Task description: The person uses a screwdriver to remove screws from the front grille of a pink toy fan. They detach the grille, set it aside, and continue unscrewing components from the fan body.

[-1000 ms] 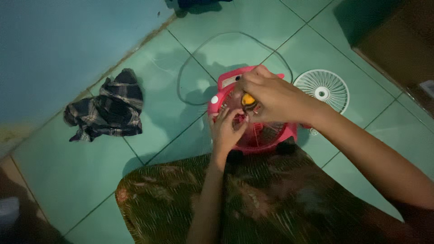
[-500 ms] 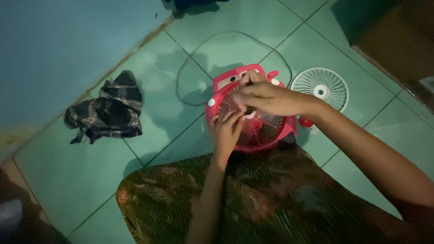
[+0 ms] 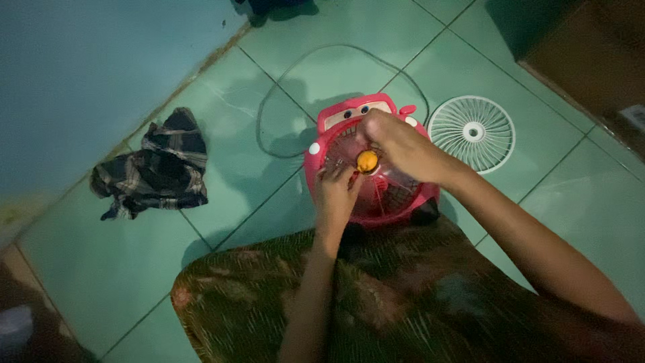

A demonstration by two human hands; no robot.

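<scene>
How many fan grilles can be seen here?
2: a white round grille lying loose on the tiled floor, right of the pink fan, and a pink one on the fan, partly hidden by both hands.

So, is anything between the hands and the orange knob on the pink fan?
Nothing visible. The right hand has its fingers at the orange knob at the middle of the pink fan, and the left hand rests on the fan just below it. The white grille lies apart on the floor.

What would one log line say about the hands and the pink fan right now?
left hand: on pink plastic box fan grille | right hand: fingers at small orange round knob | white round fan grille: on green tiled floor, apart
</scene>
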